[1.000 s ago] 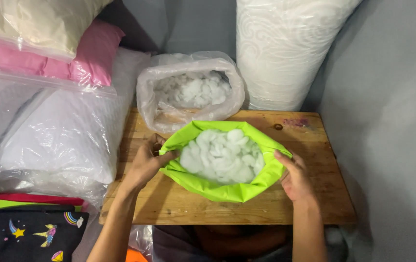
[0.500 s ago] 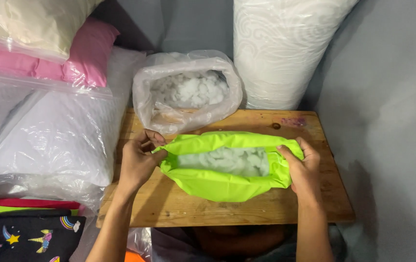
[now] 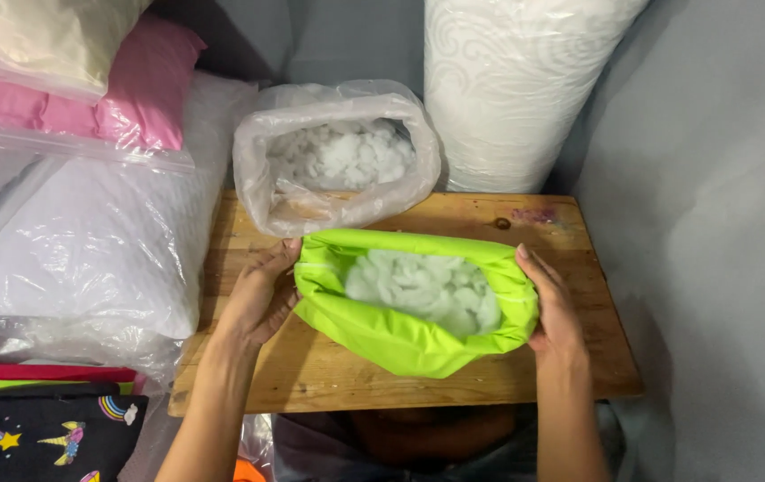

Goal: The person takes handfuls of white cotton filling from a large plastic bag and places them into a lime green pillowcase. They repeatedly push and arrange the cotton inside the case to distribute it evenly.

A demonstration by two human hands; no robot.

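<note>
- Left hand [image 3: 257, 299] cupped against the left side of the lime green cover [image 3: 405, 317], fingers curled onto its rolled rim, gripping fabric.
- Green cover resting on the wooden worktop [image 3: 329, 375], mouth open and facing up, white stuffing [image 3: 423, 286] showing inside; chosen as landmark for everything below.
- Far left of the cover: black pouch with stars and rainbows [image 3: 34, 437], lying lower than the worktop, well apart.
- Left of the cover, past the worktop's left edge: white pillow in clear plastic [image 3: 88, 241], with a pink pillow [image 3: 124, 107] stacked above it.
- Behind the cover, touching or nearly touching its far rim: clear plastic bag [image 3: 338, 161] full of loose white stuffing, mouth open toward the cover.
- Behind and right of the cover: tall white roll of wadding [image 3: 512, 89], upright against the grey wall.
- Right hand [image 3: 552, 317] pressed flat along the cover's right side, fingers closed on the rim.
- Likely risk: slack rim slipping from either hand, letting the mouth sag and stuffing spill onto the worktop.
- Also possible: knocking the plastic bag just behind, tipping its contents out.
- Near edge of the worktop close in front of the cover; little margin there against sliding off.
- Open room: bare wood right of the cover and a strip in front; left side hemmed in by pillows, right by the grey wall [image 3: 713, 223].
</note>
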